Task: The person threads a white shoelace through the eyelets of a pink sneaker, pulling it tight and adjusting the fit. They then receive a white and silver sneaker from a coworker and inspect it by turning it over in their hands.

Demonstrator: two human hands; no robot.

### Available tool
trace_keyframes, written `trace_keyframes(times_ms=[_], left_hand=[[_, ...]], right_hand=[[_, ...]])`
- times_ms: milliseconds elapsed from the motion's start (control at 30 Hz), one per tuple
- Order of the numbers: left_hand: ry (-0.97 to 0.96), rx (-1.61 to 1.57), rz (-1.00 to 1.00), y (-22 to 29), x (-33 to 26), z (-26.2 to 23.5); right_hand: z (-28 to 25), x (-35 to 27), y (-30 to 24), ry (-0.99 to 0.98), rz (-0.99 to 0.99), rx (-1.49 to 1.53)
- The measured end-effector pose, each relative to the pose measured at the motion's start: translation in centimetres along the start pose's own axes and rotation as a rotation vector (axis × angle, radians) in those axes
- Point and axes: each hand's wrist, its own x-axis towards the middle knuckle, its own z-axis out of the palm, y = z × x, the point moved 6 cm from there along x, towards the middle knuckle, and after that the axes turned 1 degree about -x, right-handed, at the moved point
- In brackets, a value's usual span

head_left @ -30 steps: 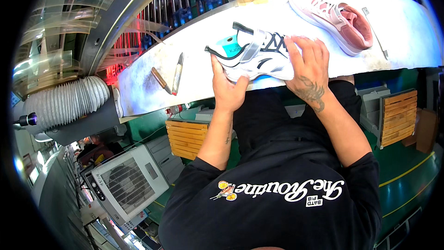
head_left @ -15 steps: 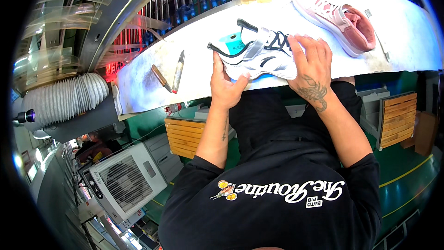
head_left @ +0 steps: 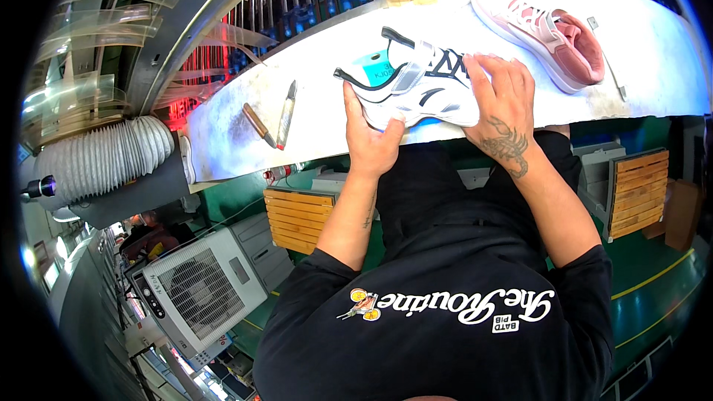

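Observation:
A white sneaker (head_left: 444,98) with black trim, dark laces and a grey strap lies tilted on its side over the white table, its toe to the right. Inside its opening shows a teal last or insert (head_left: 371,72). My left hand (head_left: 373,137) is closed on the heel end, thumb along the sole. Around the toe curls my right hand (head_left: 502,104), its fingers over the front of the upper; the fingertips are partly hidden. To the right of that hand, a pink sneaker (head_left: 551,41) with white laces rests by itself.
On the white table (head_left: 223,141), a brown-handled tool (head_left: 259,125) and a slim silver tool with a red end (head_left: 287,114) lie to the left. A thin metal strip (head_left: 610,59) is beside the pink sneaker. Clear plastic strips (head_left: 119,30) hang at the far left.
My left hand has shifted slightly right along the heel of the white sneaker. The sneaker and my right hand have barely moved.

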Motion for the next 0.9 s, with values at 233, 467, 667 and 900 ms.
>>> trace_keyframes(times_ms=[233,467,667,900], left_hand=[[-0.011,-0.001,0.015,-0.1,0.0,0.1],[0.059,0.106,0.047,-0.8,-0.5,0.2],[0.066,0.198,0.092,-0.3,-0.5,0.3],[-0.020,-0.042,-0.095,-1.1,0.4,-0.6]], right_hand=[[0.1,-0.1,0.0,-0.013,0.006,-0.017],[0.2,-0.4,0.0,-0.007,-0.011,-0.037],[0.2,-0.3,0.0,-0.012,-0.023,-0.055],[0.0,-0.3,-0.3,0.018,0.005,-0.020]])
